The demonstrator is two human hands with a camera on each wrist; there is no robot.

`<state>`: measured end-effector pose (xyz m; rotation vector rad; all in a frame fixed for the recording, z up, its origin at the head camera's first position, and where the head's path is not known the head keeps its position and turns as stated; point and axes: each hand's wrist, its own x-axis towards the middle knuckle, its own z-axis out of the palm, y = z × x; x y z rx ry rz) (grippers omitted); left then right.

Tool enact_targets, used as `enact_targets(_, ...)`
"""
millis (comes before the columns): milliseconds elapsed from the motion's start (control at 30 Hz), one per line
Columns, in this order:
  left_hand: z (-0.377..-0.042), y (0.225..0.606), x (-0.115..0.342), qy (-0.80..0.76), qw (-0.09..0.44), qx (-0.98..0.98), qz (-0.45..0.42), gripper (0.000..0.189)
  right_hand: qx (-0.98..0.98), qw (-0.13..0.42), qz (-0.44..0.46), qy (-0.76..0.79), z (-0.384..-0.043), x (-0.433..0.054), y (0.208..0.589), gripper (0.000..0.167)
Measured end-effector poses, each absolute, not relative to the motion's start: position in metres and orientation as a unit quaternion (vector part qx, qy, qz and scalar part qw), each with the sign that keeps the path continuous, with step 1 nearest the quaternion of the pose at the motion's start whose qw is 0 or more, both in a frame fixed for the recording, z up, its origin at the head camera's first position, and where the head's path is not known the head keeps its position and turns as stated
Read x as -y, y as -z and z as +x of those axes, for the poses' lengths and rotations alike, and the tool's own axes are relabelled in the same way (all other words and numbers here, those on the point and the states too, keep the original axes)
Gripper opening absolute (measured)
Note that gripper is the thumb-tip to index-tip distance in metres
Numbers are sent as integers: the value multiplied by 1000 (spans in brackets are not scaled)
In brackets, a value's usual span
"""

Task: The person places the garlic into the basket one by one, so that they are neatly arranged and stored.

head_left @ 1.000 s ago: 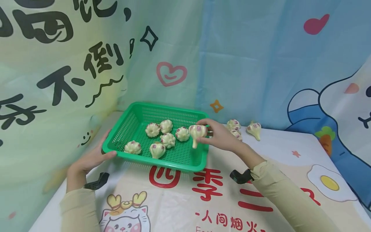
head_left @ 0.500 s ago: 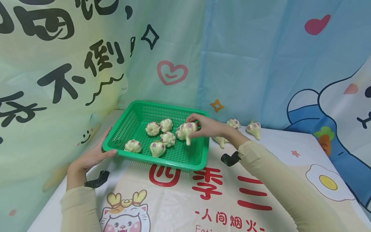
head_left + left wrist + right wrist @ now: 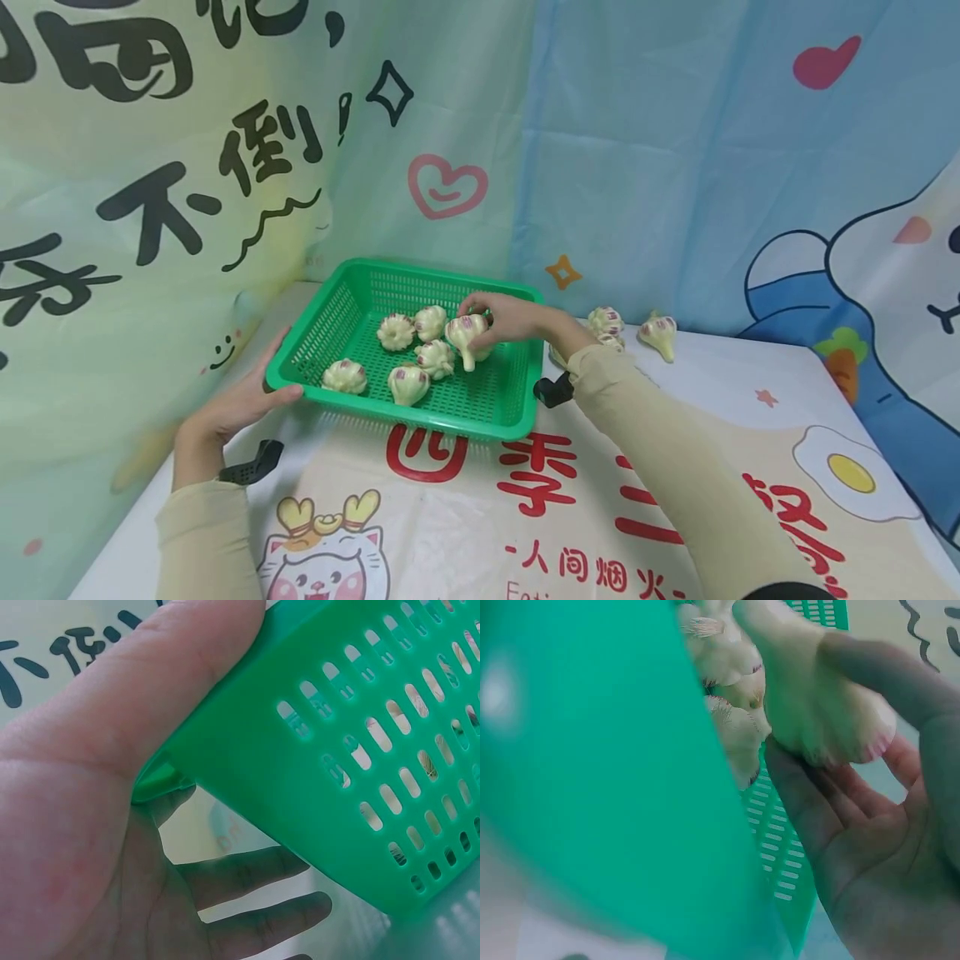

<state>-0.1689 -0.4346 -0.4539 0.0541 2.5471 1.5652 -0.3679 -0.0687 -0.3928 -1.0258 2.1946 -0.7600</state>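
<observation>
A green plastic basket (image 3: 420, 422) stands on the table in the head view, with several garlic bulbs (image 3: 344, 377) inside. My left hand (image 3: 232, 407) holds its left corner. In the left wrist view the thumb lies along the rim of the basket (image 3: 247, 772), while the fingers spread under its outer side. Over the right half of the basket, my right hand (image 3: 513, 318) grips a garlic bulb (image 3: 464, 332), stem pointing down toward me. The right wrist view shows this bulb (image 3: 817, 697) between thumb and fingers, close beside other bulbs (image 3: 739, 739).
More garlic bulbs lie on the table behind the right forearm, one (image 3: 658, 336) apart from the others (image 3: 604, 320). A printed cloth (image 3: 450, 533) covers the tabletop. Printed curtains (image 3: 615, 167) hang close behind and to the left of the basket.
My right hand has carried the garlic bulb leftward from the basket's right edge, farther in among the other bulbs. The left hand and the basket have stayed in place.
</observation>
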Motion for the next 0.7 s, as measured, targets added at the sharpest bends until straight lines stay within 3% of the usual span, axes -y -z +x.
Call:
enact_targets(433,-170,460,437,-536,75,-841,24,91,-834,253,-385,303,-377,94,413,53)
enact_targets(700,-172,459,440,-533,66,-843,34,90,-858,202,-389,268,-376,104,422,46)
